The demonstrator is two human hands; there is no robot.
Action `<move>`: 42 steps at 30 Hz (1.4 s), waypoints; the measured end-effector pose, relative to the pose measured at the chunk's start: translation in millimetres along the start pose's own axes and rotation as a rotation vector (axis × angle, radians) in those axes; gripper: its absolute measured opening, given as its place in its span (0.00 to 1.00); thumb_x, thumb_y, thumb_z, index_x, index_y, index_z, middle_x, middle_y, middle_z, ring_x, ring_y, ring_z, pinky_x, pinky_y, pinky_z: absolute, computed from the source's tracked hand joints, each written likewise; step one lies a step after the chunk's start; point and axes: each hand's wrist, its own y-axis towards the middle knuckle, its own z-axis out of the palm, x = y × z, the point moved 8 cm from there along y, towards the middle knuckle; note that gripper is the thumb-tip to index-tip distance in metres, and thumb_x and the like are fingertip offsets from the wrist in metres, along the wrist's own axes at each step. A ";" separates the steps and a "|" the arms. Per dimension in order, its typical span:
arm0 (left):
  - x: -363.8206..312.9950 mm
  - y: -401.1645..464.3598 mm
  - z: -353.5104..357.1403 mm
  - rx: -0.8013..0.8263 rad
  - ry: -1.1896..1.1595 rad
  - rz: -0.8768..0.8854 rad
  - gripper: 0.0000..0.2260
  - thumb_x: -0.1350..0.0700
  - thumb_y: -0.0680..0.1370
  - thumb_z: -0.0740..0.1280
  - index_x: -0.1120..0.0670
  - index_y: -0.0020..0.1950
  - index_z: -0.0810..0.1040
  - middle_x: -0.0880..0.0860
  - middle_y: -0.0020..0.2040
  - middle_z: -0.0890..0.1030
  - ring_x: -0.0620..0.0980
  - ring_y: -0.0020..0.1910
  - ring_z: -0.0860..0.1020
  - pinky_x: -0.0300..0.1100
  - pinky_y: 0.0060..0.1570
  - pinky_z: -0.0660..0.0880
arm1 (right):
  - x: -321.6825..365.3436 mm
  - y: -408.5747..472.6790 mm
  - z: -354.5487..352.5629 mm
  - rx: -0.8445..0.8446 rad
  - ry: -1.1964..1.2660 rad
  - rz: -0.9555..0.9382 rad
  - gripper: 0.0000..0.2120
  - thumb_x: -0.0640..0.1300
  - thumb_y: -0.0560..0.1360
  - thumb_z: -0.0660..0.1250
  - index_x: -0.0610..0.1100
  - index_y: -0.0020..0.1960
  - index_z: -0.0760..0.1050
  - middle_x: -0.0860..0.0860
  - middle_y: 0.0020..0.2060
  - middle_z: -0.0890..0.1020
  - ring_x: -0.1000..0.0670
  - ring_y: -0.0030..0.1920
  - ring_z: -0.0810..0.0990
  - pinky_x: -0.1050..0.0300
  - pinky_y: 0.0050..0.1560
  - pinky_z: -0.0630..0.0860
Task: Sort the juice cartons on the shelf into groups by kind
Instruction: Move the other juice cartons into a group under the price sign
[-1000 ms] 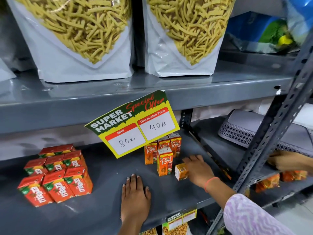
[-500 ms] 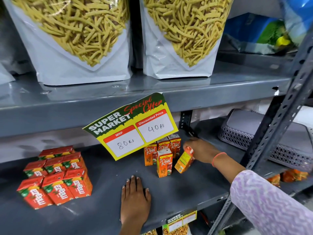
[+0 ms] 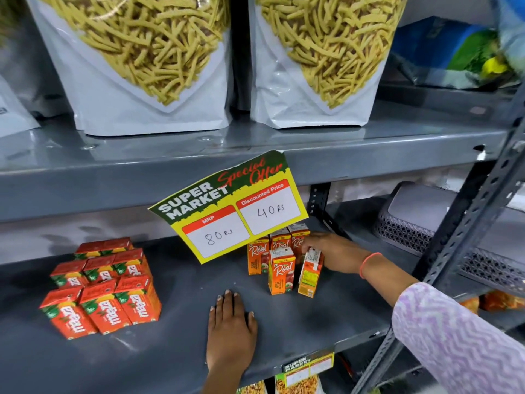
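Note:
On the grey shelf [image 3: 181,280] a block of several red Maaza cartons [image 3: 105,288] stands at the left. Right of the middle, several orange Real cartons [image 3: 279,261] stand upright in a cluster, partly behind a hanging price sign. My right hand [image 3: 332,253] grips one more orange Real carton [image 3: 310,275] by its top; the carton stands upright on the shelf right beside the front Real carton, its side label facing me. My left hand [image 3: 231,328] lies flat on the shelf near the front edge, fingers apart, holding nothing.
A yellow and green price sign [image 3: 230,209] hangs from the upper shelf over the Real cartons. Two large snack pouches [image 3: 142,66] stand on the upper shelf. A grey perforated basket [image 3: 420,223] sits at the right behind a slotted upright [image 3: 468,223].
My right hand lifted the carton from lying on the shelf, tilted it, and now has it upright beside the front Real carton. My left hand has stayed flat.

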 end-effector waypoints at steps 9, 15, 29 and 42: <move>-0.6 -2.1 -1.1 0.006 -0.021 -0.009 0.25 0.47 0.80 0.45 0.55 0.75 0.49 0.53 0.77 0.51 0.52 0.76 0.48 0.45 0.75 0.43 | -6.1 2.7 -12.1 0.028 -0.159 0.134 0.20 0.40 0.71 0.66 0.49 0.62 0.74 0.46 0.62 0.77 0.45 0.61 0.76 0.51 0.58 0.75; -0.1 -2.3 0.1 0.011 -0.043 -0.013 0.25 0.48 0.81 0.47 0.55 0.75 0.49 0.53 0.77 0.51 0.52 0.76 0.48 0.45 0.75 0.43 | -11.5 1.9 -6.5 -0.018 -0.022 0.149 0.19 0.36 0.71 0.66 0.45 0.61 0.76 0.43 0.61 0.78 0.43 0.60 0.76 0.48 0.60 0.74; -52.9 30.5 7.4 0.026 -0.565 -0.078 0.23 0.48 0.75 0.65 0.52 0.69 0.67 0.53 0.60 0.79 0.55 0.61 0.75 0.48 0.60 0.72 | -40.9 -35.7 88.5 -0.170 0.964 0.442 0.21 0.37 0.67 0.73 0.53 0.57 0.74 0.49 0.58 0.81 0.48 0.62 0.77 0.45 0.68 0.70; -64.0 39.3 8.3 -0.183 -0.559 -0.115 0.16 0.52 0.77 0.64 0.55 0.63 0.74 0.58 0.54 0.83 0.59 0.53 0.79 0.52 0.52 0.77 | -43.3 -22.6 97.4 -0.367 0.810 0.497 0.13 0.43 0.70 0.72 0.42 0.53 0.75 0.46 0.53 0.84 0.46 0.55 0.81 0.53 0.56 0.77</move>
